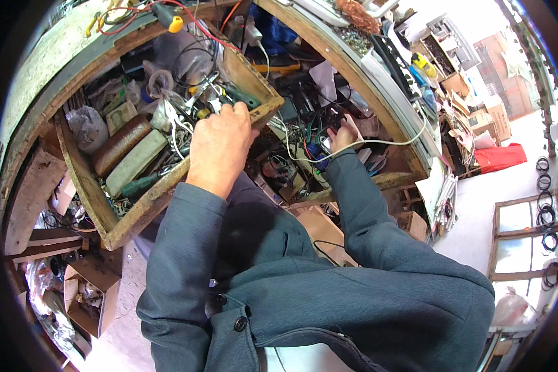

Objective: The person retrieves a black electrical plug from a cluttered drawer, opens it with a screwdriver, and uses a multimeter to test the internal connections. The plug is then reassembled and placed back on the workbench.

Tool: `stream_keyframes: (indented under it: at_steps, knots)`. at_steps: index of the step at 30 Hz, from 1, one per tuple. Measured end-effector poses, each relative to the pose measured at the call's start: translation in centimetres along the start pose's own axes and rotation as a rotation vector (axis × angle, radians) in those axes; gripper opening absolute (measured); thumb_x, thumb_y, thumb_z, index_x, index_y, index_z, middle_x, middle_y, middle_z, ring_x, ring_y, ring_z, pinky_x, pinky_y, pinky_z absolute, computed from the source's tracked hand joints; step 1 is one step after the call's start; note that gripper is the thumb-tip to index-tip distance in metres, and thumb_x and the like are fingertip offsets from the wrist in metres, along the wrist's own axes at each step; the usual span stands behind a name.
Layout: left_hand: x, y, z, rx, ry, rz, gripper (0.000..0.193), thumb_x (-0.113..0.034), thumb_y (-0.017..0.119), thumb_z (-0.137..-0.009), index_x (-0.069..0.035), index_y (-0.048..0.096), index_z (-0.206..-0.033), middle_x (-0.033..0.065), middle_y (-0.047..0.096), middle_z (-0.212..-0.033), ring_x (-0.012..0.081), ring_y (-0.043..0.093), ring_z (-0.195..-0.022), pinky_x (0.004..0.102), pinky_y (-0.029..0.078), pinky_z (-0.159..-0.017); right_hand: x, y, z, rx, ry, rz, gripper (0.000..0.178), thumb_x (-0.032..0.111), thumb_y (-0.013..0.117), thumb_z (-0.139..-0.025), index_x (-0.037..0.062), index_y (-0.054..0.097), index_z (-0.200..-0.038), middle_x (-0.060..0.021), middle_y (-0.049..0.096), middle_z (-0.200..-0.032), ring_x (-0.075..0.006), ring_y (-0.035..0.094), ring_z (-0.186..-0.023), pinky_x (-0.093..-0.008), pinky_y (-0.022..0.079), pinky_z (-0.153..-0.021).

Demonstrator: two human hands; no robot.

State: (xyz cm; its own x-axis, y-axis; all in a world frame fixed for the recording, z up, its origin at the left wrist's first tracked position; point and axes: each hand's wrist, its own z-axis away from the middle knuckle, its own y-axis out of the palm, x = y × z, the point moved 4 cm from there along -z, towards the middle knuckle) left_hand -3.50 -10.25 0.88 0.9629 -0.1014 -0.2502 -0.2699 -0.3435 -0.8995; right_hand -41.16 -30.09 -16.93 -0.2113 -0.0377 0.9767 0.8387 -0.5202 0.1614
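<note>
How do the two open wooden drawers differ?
The left drawer has the left hand over its front edge; the right drawer has the right hand inside. The left drawer holds a long brown case; the right drawer has a pale cable across it. Both are cluttered.

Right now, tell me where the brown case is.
In the head view, the brown case lies in the drawer on the left, between the plastic bag and the grey-green case.
</note>
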Motion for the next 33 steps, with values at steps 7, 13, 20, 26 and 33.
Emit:
stream_keyframes:
  at_steps: [7, 13, 20, 26, 33]
  knots:
    - [0.0, -1.4, 1.6, 0.014, -0.034, 0.047, 0.048, -0.041, 0.076, -0.092, -0.003, 0.061, -0.118, 0.0165, 0.068, -0.105, 0.0355, 0.071, -0.099, 0.0472, 0.058, -0.078, -2.9, -8.1, 6.7, -0.043, -0.436, 0.534, 0.034, 0.010, 0.070, -0.098, 0.0006, 0.052, -0.126, -0.0113, 0.065, -0.108, -0.0226, 0.064, -0.093, -0.0354, 0.052, -0.083]
    - [1.8, -3.6, 3.4, -0.066, -0.097, 0.334, 0.053, -0.041, 0.073, -0.097, -0.002, 0.062, -0.131, 0.0214, 0.071, -0.122, 0.0420, 0.069, -0.109, 0.0479, 0.055, -0.090, -2.8, -11.0, 16.8, 0.121, -0.240, 0.478, 0.022, 0.013, 0.064, -0.105, 0.0015, 0.054, -0.120, -0.0085, 0.064, -0.104, -0.0167, 0.061, -0.092, -0.0330, 0.051, -0.082]
    - [5.1, -5.6, 5.5, -0.034, -0.146, 0.663, 0.031, -0.020, 0.073, -0.100, 0.003, 0.068, -0.121, 0.0148, 0.075, -0.111, 0.0220, 0.073, -0.102, 0.0343, 0.055, -0.089, 4.6, 0.5, 25.2, 0.717, -0.080, 0.134, 0.025, 0.015, 0.064, -0.105, 0.0016, 0.058, -0.126, -0.0054, 0.071, -0.104, -0.0101, 0.066, -0.088, -0.0259, 0.055, -0.073]
    - [10.5, -6.9, 8.3, -0.060, -0.378, 1.051, 0.023, -0.020, 0.067, -0.106, -0.001, 0.071, -0.118, 0.0059, 0.076, -0.107, 0.0132, 0.072, -0.096, 0.0269, 0.057, -0.081, 12.2, 14.0, 30.9, 1.200, 0.137, -0.059, 0.023, 0.016, 0.067, -0.104, 0.0033, 0.062, -0.122, -0.0051, 0.072, -0.104, -0.0107, 0.070, -0.087, -0.0266, 0.060, -0.066]
    - [13.8, -7.7, 11.8, -0.292, -0.655, 1.619, 0.034, -0.028, 0.063, -0.108, 0.001, 0.065, -0.128, 0.0142, 0.072, -0.110, 0.0265, 0.076, -0.092, 0.0351, 0.065, -0.072, 12.1, 25.6, 36.8, 1.447, 0.187, 0.032, 0.018, 0.016, 0.071, -0.101, 0.0026, 0.066, -0.113, -0.0049, 0.074, -0.101, -0.0119, 0.072, -0.086, -0.0299, 0.062, -0.059]
